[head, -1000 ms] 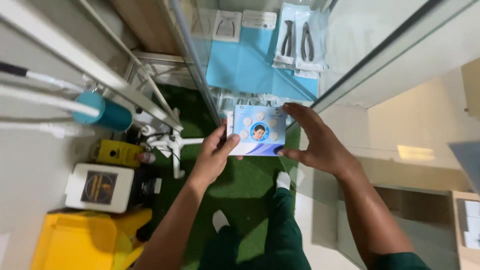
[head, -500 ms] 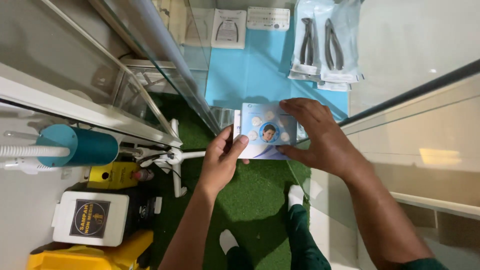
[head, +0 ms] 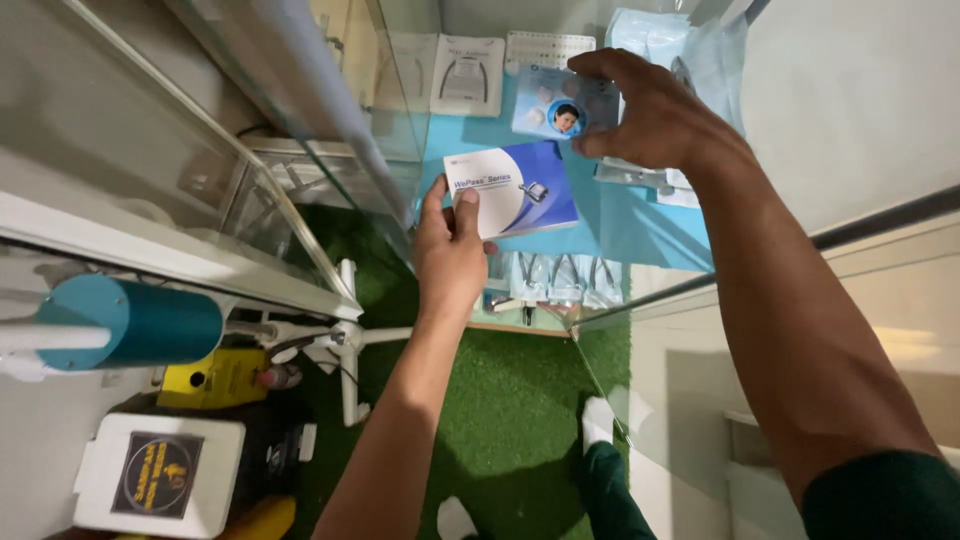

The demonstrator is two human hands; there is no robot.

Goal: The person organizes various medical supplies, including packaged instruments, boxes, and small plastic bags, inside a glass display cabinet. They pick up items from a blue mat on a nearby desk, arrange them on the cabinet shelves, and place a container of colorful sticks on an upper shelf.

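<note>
My left hand [head: 450, 250] grips the lower left corner of a white and blue flat box [head: 515, 185], held over the blue mat [head: 640, 225] of a glass shelf. Further back, my right hand [head: 655, 110] pinches a pale blue card pack with a round portrait picture [head: 555, 105] by its right edge. The two packs are apart, the card pack above and behind the box.
Sealed pouches with metal pliers [head: 555, 275] lie on a lower shelf. White packs with wire arches [head: 467, 75] rest at the back. A glass panel [head: 300, 170] stands left. Below are green turf [head: 500, 420], a teal cylinder [head: 135, 322], a yellow item [head: 210, 378], a white box [head: 160, 475].
Both hands held one pale blue pack together before. Now they have separated: the right hand carries that pack up and back, and the left hand holds a white and blue box.
</note>
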